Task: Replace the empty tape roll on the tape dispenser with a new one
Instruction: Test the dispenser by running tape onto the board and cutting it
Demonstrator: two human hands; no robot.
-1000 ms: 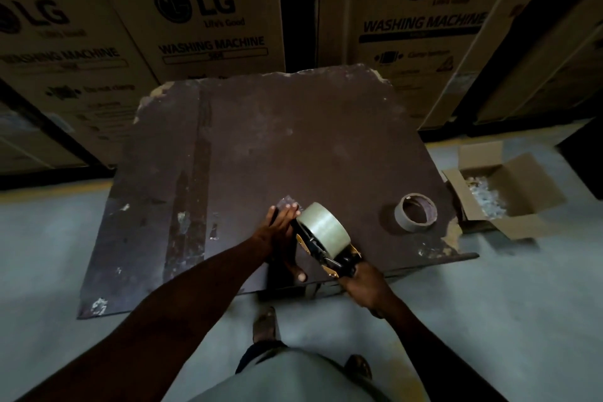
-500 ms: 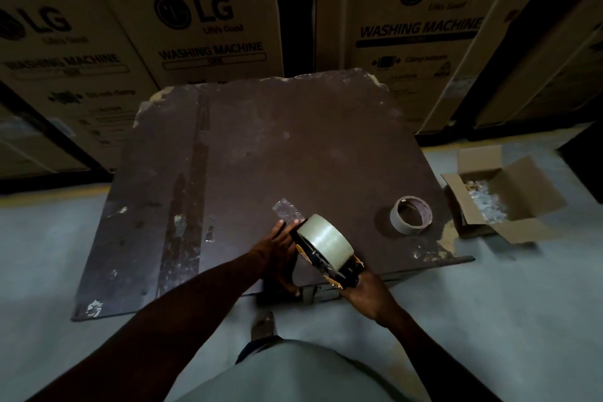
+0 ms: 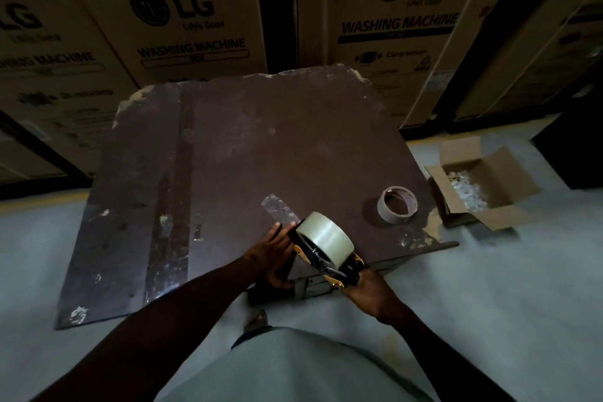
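Tape dispenser (image 3: 326, 254) sits between left fingers (image 3: 280, 232) and right hand (image 3: 365, 287).

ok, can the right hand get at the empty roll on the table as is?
Probably not yet: the right hand grips the tape dispenser. The empty roll lies apart to its right on the table, with nothing between, so it looks reachable once freed.

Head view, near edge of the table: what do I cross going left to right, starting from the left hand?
left hand → new tape roll on the tape dispenser → right hand → empty tape roll → open cardboard box on the floor.
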